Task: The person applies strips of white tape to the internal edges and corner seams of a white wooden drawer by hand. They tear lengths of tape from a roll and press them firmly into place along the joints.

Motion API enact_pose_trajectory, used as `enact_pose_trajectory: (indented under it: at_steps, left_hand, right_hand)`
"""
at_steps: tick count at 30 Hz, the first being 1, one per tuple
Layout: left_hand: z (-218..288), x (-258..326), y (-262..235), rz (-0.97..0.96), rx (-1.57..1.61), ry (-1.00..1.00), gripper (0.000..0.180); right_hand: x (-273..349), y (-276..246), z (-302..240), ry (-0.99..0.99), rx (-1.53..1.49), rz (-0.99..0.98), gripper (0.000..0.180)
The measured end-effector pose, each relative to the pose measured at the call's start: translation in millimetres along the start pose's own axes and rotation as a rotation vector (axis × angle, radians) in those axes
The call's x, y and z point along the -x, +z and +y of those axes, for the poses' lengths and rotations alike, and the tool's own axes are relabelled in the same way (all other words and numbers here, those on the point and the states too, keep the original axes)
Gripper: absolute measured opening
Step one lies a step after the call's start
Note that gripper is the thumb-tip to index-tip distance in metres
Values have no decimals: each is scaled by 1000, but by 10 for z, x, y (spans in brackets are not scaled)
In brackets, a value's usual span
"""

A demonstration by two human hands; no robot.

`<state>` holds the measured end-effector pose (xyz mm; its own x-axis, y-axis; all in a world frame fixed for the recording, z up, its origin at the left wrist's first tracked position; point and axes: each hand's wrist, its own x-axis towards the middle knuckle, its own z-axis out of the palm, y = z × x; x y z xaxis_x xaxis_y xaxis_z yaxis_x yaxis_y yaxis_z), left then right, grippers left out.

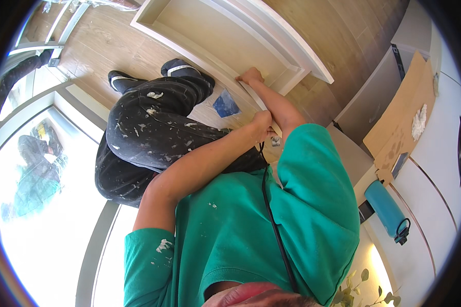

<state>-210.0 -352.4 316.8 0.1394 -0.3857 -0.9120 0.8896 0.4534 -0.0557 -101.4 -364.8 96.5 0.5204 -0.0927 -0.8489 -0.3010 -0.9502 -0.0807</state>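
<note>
A pale, shallow wooden drawer (215, 38) lies open side up on the floor in front of my bent legs. My right hand (252, 76) is closed at the drawer's near side wall, with its knuckles over the edge. A small dark bit shows at its fingertips, too little to name. Crossing in front of my body, my left arm reaches to the same wall. There my left hand (263, 123) is curled around the wall's end, partly hidden by the right forearm. A blue flat piece (225, 104) lies on the floor beside the drawer.
Brown cardboard (394, 117) with a crumpled white wad lies on a white surface at right, near a teal bottle (386, 207). A bright glass pane (51, 169) stands at left. A ladder (61, 36) is at the far left. Leaves show at lower right.
</note>
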Motion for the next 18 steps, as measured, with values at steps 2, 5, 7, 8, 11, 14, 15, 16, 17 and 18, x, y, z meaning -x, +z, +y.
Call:
enact_pose_trajectory:
  at_steps: [2,5,7,8,11,14,15,16,17,18]
  left_hand:
    - [-8,-16,-3,-4,3,1,34]
    - [4,15,12,-1,19,15,33]
    - [5,44,31,19,28,49,33]
    - [9,51,31,17,25,49,33]
    - [4,39,22,14,24,52,33]
    - [-1,26,20,16,26,58,34]
    - [0,24,21,18,24,55,34]
    - [-1,13,19,19,23,54,34]
    - [-2,3,15,19,15,56,34]
    - [-5,-6,10,19,7,58,34]
  right_hand:
    - [10,-5,0,6,5,7,65]
    - [-7,8,1,16,17,19,65]
    - [-29,21,6,21,13,19,65]
    - [-41,28,9,24,11,20,65]
    - [-43,31,12,10,12,19,65]
    - [-47,21,9,4,19,12,65]
    - [-46,20,12,5,18,11,64]
    - [-42,15,7,6,18,10,64]
    - [-38,9,3,6,18,10,64]
    - [-32,5,-2,4,20,10,64]
